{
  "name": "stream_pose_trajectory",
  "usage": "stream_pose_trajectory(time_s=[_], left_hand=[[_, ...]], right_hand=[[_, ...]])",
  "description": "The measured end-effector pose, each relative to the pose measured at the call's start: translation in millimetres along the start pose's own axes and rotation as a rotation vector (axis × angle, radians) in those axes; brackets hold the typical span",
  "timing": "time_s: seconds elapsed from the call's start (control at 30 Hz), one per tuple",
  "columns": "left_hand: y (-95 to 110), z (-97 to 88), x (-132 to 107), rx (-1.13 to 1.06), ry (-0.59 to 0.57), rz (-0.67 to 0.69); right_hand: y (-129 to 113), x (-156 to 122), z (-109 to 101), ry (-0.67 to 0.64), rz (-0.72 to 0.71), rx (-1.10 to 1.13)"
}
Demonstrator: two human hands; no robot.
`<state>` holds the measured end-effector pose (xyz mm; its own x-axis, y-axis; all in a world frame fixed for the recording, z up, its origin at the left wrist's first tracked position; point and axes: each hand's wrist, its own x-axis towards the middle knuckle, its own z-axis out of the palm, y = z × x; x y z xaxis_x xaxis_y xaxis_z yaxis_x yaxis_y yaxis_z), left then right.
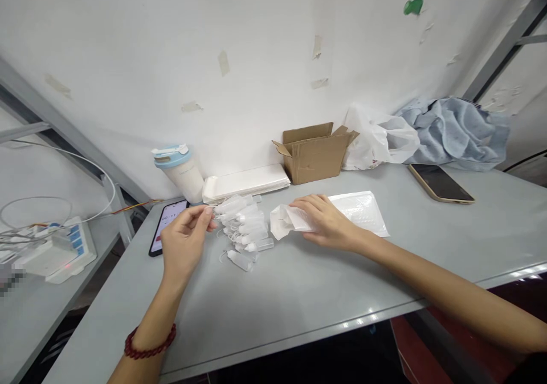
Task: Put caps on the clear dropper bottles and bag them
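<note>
My left hand has thumb and fingers pinched at the left edge of a heap of small translucent plastic bottles, seemingly on the tip of one bottle. Thin white loops hang from the bottles' caps. One bottle lies at the near side of the heap. To the right, my right hand is closed round a white envelope, whose open mouth faces the bottles. A flat, glossy white padded envelope lies beyond that hand; whether the two are one piece is hidden.
Behind the bottles lie a stack of white envelopes and an open cardboard box. A cup and a lit phone are at left. Rightward are a plastic bag, blue cloth and dark phone.
</note>
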<state>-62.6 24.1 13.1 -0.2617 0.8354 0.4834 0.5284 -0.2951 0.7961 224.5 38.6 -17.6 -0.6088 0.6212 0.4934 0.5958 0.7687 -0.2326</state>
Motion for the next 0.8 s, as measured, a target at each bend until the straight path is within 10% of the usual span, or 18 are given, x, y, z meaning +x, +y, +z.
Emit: stream_pose_trajectory(time_s=[0.37,0.63,0.8], left_hand=[[19,23.7,-38,0.129,-0.207,0.426],[16,26.7,-37,0.292,0.097,0.689],[10,30.6,-39,0.343,0.065,0.775]], right_hand=[[-8,-1,-2,-0.012,-0.038,0.018],[-12,0,-4,-0.032,-0.033,0.021],[-15,0,-4,-0.048,-0.038,0.015]])
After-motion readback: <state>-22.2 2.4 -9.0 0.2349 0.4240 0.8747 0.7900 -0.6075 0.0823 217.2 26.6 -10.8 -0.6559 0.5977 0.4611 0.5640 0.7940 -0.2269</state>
